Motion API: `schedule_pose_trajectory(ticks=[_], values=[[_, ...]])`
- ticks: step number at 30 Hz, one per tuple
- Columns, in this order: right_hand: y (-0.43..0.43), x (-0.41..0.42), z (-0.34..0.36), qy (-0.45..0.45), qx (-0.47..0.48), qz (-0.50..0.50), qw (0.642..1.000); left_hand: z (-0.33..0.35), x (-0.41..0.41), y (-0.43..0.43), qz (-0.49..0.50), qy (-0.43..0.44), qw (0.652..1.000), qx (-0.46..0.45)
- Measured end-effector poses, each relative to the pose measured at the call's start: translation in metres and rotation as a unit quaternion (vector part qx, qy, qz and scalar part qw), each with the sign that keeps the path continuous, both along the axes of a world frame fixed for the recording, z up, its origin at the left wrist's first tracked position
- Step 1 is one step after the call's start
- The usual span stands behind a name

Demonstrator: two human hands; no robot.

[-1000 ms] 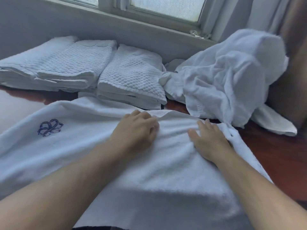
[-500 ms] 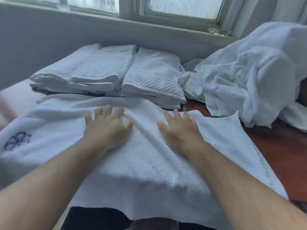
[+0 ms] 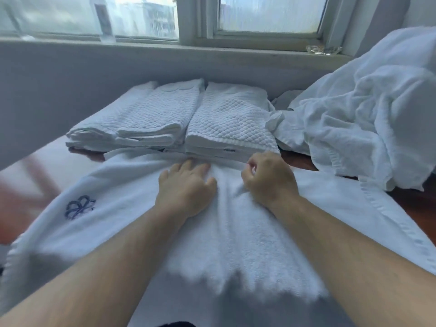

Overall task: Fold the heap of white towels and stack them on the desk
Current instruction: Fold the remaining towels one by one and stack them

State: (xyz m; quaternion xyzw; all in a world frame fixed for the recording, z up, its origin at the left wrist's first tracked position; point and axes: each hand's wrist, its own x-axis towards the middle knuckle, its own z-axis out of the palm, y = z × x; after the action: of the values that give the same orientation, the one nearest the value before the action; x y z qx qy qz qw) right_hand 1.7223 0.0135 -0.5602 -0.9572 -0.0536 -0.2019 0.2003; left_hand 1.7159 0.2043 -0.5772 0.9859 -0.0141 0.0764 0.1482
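A large white towel [image 3: 236,232] with a blue embroidered emblem [image 3: 79,206] lies spread across the desk in front of me. My left hand [image 3: 186,190] rests on it near its far edge, fingers stretched forward. My right hand [image 3: 269,180] is curled and pinches the towel's cloth near the far edge. Two stacks of folded white towels [image 3: 165,119] sit side by side just beyond my hands. A heap of unfolded white towels [image 3: 358,119] is piled at the right.
The desk is dark red-brown wood [image 3: 415,208], showing at the right and left of the spread towel. A grey wall and window sill [image 3: 165,50] run behind the stacks. A small clear object [image 3: 323,49] sits on the sill.
Both hands slid forward to the towel's far edge. The right hand went from flat to curled, bunching cloth. The view tilted up, showing more window.
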Motion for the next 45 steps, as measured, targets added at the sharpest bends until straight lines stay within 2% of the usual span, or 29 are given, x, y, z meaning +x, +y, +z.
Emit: schedule_pose_trajectory(ticks=[2, 4, 6, 8, 11, 14, 16, 18, 20, 22, 28, 31, 34, 40, 43, 45], values=[[0.014, 0.005, 0.002, 0.01, 0.01, 0.04, 0.999, 0.0, 0.003, 0.013, 0.037, -0.074, 0.986, -0.147], [0.027, 0.008, 0.002, -0.003, -0.015, 0.101, 0.995, 0.003, 0.004, 0.027, 0.096, -0.122, 0.946, -0.285], [0.04, 0.006, 0.0, -0.011, -0.023, 0.175, 0.984, 0.004, 0.002, 0.036, 0.133, -0.114, 0.924, -0.34], [0.049, 0.004, -0.006, 0.015, -0.034, 0.242, 0.969, 0.004, 0.001, 0.042, 0.138, -0.101, 0.917, -0.361], [0.046, 0.008, -0.008, 0.051, -0.031, 0.287, 0.956, 0.01, 0.008, 0.06, 0.131, -0.081, 0.932, -0.328], [0.038, 0.017, -0.003, 0.085, 0.031, 0.316, 0.944, 0.014, 0.013, 0.09, 0.142, -0.148, 0.967, -0.152], [0.032, 0.021, -0.002, 0.097, 0.089, 0.321, 0.938, 0.012, 0.012, 0.107, 0.182, -0.209, 0.955, -0.104], [0.025, 0.022, -0.004, 0.105, 0.131, 0.322, 0.932, 0.01, 0.016, 0.119, 0.237, -0.221, 0.936, -0.14], [0.023, 0.021, -0.006, 0.112, 0.144, 0.325, 0.928, 0.007, 0.023, 0.126, 0.272, -0.176, 0.935, -0.145], [0.025, 0.021, -0.006, 0.111, 0.138, 0.326, 0.929, 0.006, 0.028, 0.128, 0.281, -0.13, 0.945, -0.105], [0.032, 0.016, -0.007, 0.103, 0.065, 0.321, 0.939, 0.004, 0.036, 0.127, 0.295, -0.052, 0.954, -0.012], [0.033, 0.013, -0.008, 0.099, 0.052, 0.317, 0.942, 0.005, 0.035, 0.127, 0.284, -0.085, 0.955, -0.024], [0.036, 0.012, -0.01, 0.086, 0.044, 0.309, 0.946, 0.005, 0.029, 0.13, 0.249, -0.169, 0.949, -0.089], [0.04, 0.012, -0.013, 0.044, 0.007, 0.301, 0.953, 0.015, 0.016, 0.126, 0.205, -0.301, 0.893, -0.263], [0.041, 0.009, -0.006, 0.04, -0.019, 0.297, 0.954, 0.025, 0.01, 0.128, 0.174, -0.339, 0.884, -0.269], [0.044, 0.008, -0.002, 0.042, -0.08, 0.274, 0.958, 0.034, 0.004, 0.139, 0.156, -0.342, 0.891, -0.253]])
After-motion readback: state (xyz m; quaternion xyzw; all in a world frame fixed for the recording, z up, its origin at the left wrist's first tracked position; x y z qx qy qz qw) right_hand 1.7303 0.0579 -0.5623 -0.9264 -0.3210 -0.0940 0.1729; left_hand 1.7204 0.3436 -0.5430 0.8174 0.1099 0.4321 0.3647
